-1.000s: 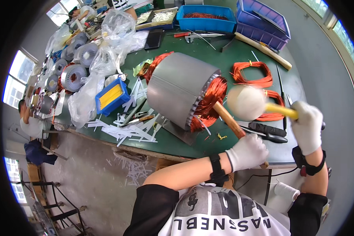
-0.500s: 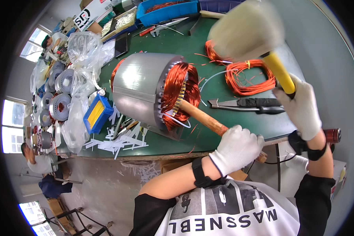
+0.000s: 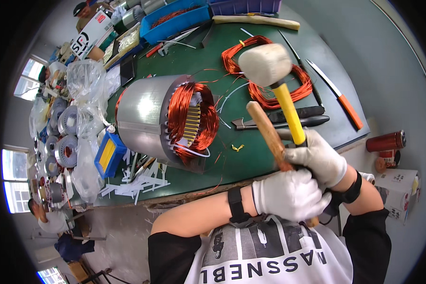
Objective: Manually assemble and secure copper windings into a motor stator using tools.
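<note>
Here, notes run left to right.

Far left stack: round grey stator cores piled along the table's left edge, partly under clear plastic bags.
Sign: white rectangular card with red and black print, tilted, at the upper left corner of the green table.
Small box: blue box with a yellow face, just beside the big stator's lower left, white paper strips scattered below it.
Blue tray: long blue bin at the table's far edge, copper wire inside.
Stator: large grey steel stator lying on its side mid-table, copper winding facing right, toward the hands.
Loose coils: orange-red wire coils flat on the table behind the mallet head.
Left hand: white-gloved left hand, black wrist strap, low and close to the chest, fingers curled tight around the wooden stick, which angles up and left, its tip off the winding.
Right hand: white-gloved right hand, just above and touching the left, fingers closed around the yellow handle of the mallet; white head raised over the coils.
Tools: black-handled pliers behind the stick; orange-handled blade near the right edge.
Off table, right: red can on the floor side.
</note>
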Demonstrator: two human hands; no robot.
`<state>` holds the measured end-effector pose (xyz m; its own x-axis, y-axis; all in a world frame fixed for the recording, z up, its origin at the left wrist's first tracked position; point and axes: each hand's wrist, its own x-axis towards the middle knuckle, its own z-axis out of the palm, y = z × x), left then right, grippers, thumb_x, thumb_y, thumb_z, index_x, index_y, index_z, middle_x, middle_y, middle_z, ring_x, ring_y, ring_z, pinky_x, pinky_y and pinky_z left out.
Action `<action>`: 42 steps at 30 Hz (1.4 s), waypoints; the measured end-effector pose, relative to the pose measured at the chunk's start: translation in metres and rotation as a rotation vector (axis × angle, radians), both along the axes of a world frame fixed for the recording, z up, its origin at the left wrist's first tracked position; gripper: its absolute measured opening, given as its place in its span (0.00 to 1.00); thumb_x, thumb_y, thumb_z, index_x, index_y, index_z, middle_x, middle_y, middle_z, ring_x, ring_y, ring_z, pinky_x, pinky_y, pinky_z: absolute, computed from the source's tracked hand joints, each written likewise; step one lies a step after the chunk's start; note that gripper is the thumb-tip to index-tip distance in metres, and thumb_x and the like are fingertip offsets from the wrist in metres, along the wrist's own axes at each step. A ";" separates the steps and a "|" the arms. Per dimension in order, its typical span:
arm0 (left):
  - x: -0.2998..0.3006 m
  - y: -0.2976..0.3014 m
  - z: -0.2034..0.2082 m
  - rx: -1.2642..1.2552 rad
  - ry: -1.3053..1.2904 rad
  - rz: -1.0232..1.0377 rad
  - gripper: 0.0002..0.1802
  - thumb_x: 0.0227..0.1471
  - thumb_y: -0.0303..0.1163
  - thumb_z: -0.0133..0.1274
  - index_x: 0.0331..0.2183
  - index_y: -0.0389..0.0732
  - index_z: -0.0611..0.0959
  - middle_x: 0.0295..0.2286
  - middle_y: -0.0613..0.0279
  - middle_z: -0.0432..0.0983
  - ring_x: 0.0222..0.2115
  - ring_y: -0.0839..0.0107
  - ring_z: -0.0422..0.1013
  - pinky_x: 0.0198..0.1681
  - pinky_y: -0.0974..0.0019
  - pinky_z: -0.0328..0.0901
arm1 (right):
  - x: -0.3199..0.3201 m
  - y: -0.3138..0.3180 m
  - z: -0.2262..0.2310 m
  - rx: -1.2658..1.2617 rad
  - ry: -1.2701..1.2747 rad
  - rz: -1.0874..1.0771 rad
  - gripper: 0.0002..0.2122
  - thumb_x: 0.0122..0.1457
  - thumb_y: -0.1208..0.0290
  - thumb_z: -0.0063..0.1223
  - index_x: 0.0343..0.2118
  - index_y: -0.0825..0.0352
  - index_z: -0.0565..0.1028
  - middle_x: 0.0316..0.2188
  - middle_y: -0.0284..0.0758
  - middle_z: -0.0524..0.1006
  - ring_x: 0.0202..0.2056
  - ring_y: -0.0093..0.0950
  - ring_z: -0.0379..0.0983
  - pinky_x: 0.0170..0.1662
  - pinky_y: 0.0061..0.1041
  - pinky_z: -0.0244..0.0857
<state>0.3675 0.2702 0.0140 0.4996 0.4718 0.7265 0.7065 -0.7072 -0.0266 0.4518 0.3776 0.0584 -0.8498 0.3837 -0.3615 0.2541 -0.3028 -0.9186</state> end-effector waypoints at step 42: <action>-0.225 -0.177 -0.092 -0.714 -0.785 0.964 0.15 0.55 0.21 0.40 0.44 0.36 0.75 0.39 0.57 0.74 0.39 0.67 0.71 0.40 0.64 0.67 | -0.013 -0.064 -0.062 -0.005 -0.265 -0.234 0.19 0.63 0.71 0.40 0.56 0.66 0.62 0.18 0.28 0.65 0.15 0.17 0.62 0.17 0.17 0.59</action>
